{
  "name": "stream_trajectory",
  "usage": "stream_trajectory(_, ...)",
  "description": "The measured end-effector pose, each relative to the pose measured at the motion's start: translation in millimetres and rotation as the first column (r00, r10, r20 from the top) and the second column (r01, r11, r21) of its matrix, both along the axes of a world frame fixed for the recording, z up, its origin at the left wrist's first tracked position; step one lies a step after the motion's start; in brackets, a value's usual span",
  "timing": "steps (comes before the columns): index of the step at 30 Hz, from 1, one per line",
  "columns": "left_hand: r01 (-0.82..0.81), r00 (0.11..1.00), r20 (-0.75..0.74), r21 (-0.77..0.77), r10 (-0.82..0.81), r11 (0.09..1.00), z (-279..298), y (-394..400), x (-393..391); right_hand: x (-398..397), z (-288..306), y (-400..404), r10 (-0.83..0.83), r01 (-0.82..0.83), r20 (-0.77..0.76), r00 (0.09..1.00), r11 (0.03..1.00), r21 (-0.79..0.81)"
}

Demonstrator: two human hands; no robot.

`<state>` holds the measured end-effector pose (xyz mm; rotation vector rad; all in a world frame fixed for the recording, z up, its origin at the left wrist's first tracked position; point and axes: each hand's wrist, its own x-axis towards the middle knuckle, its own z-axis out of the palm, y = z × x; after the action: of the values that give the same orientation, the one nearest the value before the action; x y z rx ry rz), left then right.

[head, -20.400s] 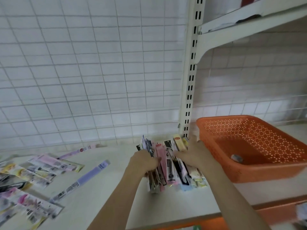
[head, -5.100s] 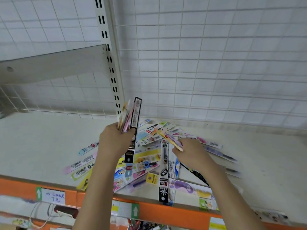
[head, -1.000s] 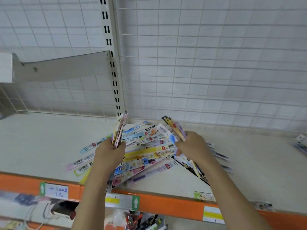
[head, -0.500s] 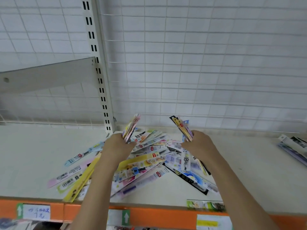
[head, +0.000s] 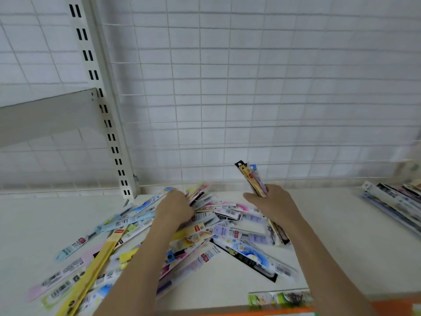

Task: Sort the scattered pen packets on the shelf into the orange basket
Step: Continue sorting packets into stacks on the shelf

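A loose heap of colourful pen packets (head: 205,233) is spread over the white shelf (head: 330,247). My left hand (head: 174,209) is low over the back of the heap, closed on a thin bundle of packets (head: 197,192) that leans away towards the wall. My right hand (head: 272,201) grips another bundle of packets (head: 250,179) that stands nearly upright, black and yellow tops showing, with the lower ends (head: 279,233) trailing beneath the palm. A long yellow packet (head: 95,267) lies at the heap's left. The orange basket is out of view.
A second stack of packets (head: 396,204) lies at the right edge of the shelf. One packet (head: 280,298) rests on the orange front lip. A slotted white upright (head: 102,110) and a bracket (head: 45,117) stand at the left, with a wire grid wall behind.
My left hand has dropped from a raised position down onto the heap, its bundle tilting towards the wall. My right hand holds its bundle much as before. The camera has shifted right and closer.
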<state>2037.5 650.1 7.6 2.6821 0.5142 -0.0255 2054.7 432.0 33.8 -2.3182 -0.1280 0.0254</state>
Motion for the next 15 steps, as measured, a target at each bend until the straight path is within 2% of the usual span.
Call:
stream_trajectory(5, 0.009, 1.0, -0.016, 0.005, -0.009, 1.0, -3, 1, 5, 6, -1, 9, 0.018, -0.017, -0.021, 1.0, 0.999, 0.046)
stream_trajectory(12, -0.088, 0.989, 0.095, -0.244, 0.114, 0.966, 34, 23, -3, 21, 6, 22, 0.098, -0.098, 0.012, 0.995, 0.994, 0.049)
stream_trajectory(15, -0.097, 0.974, 0.167, -0.296, 0.152, 0.95, 55, 33, -12, 29, 6, 32, 0.141, -0.137, -0.027, 0.99, 0.985, 0.105)
